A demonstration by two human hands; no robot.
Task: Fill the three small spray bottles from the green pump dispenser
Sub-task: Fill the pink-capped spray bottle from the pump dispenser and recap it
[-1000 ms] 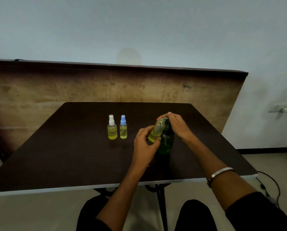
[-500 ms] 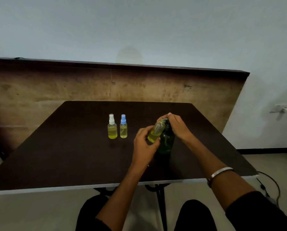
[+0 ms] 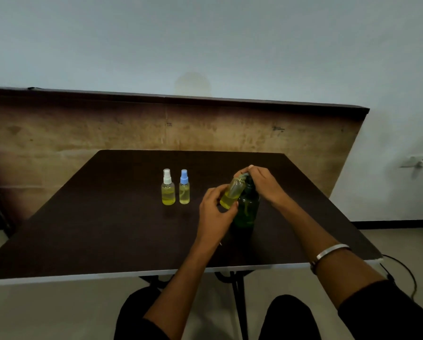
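- One dark tabletop point(image 3: 102, 229) carries everything; a wooden panel point(image 3: 82, 133) stands behind it against the wall.
- One green pump dispenser point(image 3: 247, 209) stands upright on the tabletop right of centre, its long axis vertical and its base resting on the surface.
- Your two hands work at it. Your right hand point(image 3: 263, 184) lies over the pump head with the fingers curled down on it — that grip is closed on the top of the dispenser. A metal bangle point(image 3: 330, 252) sits on that forearm.
- Your left hand point(image 3: 215, 212) is clamped on the third spray bottle point(image 3: 232, 193), thumb and fingers wrapped round its lower half.
- Three small spray bottles in all. The one you hold has no cap showing and is tilted: its long axis leans up and to the right, the mouth under the pump nozzle and touching the dispenser's shoulder, with yellow liquid pooled in the lower end.
- The other two stand upright side by side, well left of the dispenser — the white-capped bottle point(image 3: 168, 188) on the left, the blue-capped bottle point(image 3: 184, 187) just beside it, both holding yellow liquid.
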